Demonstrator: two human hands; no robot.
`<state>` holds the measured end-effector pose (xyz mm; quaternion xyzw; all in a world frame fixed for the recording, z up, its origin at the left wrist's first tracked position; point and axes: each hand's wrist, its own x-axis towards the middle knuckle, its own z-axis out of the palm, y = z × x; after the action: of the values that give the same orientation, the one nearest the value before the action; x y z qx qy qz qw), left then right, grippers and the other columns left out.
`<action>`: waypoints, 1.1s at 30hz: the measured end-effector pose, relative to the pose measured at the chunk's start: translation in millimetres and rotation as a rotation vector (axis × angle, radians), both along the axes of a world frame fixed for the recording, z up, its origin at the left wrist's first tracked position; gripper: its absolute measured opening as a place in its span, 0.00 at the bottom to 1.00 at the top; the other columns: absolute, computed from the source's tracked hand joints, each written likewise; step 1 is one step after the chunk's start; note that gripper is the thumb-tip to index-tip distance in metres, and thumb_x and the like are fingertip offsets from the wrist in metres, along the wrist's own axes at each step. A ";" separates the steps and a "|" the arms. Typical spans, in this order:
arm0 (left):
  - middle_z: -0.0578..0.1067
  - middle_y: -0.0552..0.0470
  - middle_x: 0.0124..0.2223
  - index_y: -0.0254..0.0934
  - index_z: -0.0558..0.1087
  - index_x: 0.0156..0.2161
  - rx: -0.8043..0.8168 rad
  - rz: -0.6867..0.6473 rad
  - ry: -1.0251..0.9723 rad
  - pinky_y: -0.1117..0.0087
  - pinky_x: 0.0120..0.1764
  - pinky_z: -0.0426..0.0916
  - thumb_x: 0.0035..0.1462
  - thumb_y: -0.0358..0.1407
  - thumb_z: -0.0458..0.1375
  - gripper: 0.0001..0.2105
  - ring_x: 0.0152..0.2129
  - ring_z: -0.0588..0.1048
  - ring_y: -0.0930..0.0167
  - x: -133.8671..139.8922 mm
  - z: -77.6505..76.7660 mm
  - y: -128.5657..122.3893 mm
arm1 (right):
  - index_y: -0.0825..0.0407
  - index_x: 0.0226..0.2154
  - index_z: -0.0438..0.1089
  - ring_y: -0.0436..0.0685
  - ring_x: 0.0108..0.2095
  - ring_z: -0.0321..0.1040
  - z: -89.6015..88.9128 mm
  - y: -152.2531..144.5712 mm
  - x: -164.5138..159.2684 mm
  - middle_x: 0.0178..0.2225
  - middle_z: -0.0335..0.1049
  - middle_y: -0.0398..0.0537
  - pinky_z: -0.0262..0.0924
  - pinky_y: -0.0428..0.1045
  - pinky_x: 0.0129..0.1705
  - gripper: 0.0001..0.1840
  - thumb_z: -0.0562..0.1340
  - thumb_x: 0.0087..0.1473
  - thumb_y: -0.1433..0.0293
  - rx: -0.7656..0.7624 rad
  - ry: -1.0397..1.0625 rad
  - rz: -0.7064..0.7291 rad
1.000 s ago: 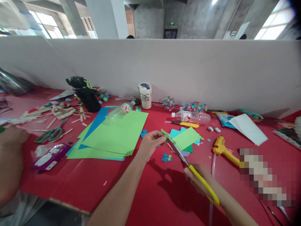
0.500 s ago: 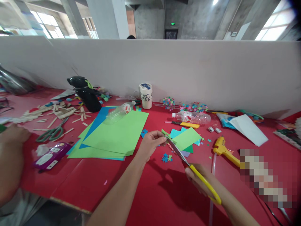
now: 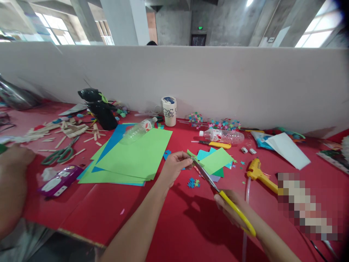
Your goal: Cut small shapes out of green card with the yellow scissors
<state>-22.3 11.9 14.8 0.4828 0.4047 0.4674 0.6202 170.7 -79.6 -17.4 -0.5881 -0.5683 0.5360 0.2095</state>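
Note:
My left hand [image 3: 176,165] pinches a small piece of green paper [image 3: 190,153] above the red table. Yellow-handled scissors [image 3: 209,178] are gripped in my right hand [image 3: 231,205], their blades reaching up to the green piece by my left fingertips. How far the blades are apart is hard to see. Just beyond the blades lie cut sheets of coloured paper, a light green one [image 3: 217,161] on top. A little group of blue and green paper stars [image 3: 193,183] rests on the table below the blades.
Large green sheets [image 3: 136,156] lie left, with a plastic bottle [image 3: 139,130] on them. Another bottle [image 3: 223,136], a yellow utility knife [image 3: 218,145] and a glue gun [image 3: 260,174] are to the right. Green scissors [image 3: 60,154] and another person's arm [image 3: 13,182] are far left.

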 end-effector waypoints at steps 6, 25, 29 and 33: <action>0.70 0.56 0.19 0.32 0.69 0.23 0.000 0.010 0.000 0.74 0.26 0.63 0.42 0.31 0.59 0.04 0.17 0.67 0.77 0.6 -0.5 0.1 | 0.50 0.18 0.53 0.43 0.07 0.45 -1.3 0.8 0.6 0.07 0.47 0.31 0.38 0.40 0.10 0.26 0.52 0.47 0.46 0.008 -0.011 -0.015; 0.68 0.56 0.22 0.34 0.68 0.25 0.086 0.067 0.077 0.73 0.30 0.64 0.44 0.34 0.58 0.05 0.21 0.68 0.75 2.7 -0.6 -1.9 | 0.51 0.19 0.55 0.43 0.08 0.43 -2.5 1.4 4.0 0.08 0.45 0.30 0.42 0.40 0.09 0.28 0.51 0.44 0.43 -0.049 0.060 -0.005; 0.68 0.56 0.22 0.34 0.68 0.25 0.096 0.055 0.088 0.74 0.29 0.63 0.44 0.34 0.57 0.04 0.21 0.67 0.76 5.1 -0.8 -3.5 | 0.52 0.21 0.55 0.43 0.10 0.44 2.4 -1.5 3.7 0.11 0.45 0.31 0.42 0.40 0.11 0.30 0.49 0.43 0.40 0.002 0.064 -0.014; 0.69 0.55 0.22 0.34 0.69 0.25 0.094 0.044 0.103 0.73 0.29 0.63 0.44 0.34 0.57 0.04 0.21 0.67 0.76 5.4 0.4 -4.5 | 0.52 0.21 0.56 0.43 0.12 0.46 6.5 -0.7 8.1 0.14 0.48 0.33 0.42 0.41 0.12 0.31 0.48 0.43 0.40 -0.004 0.055 0.057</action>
<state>-16.9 7.3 15.2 0.5256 0.4243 0.4741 0.5648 178.9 -80.3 -10.9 -0.5572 -0.5776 0.5589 0.2086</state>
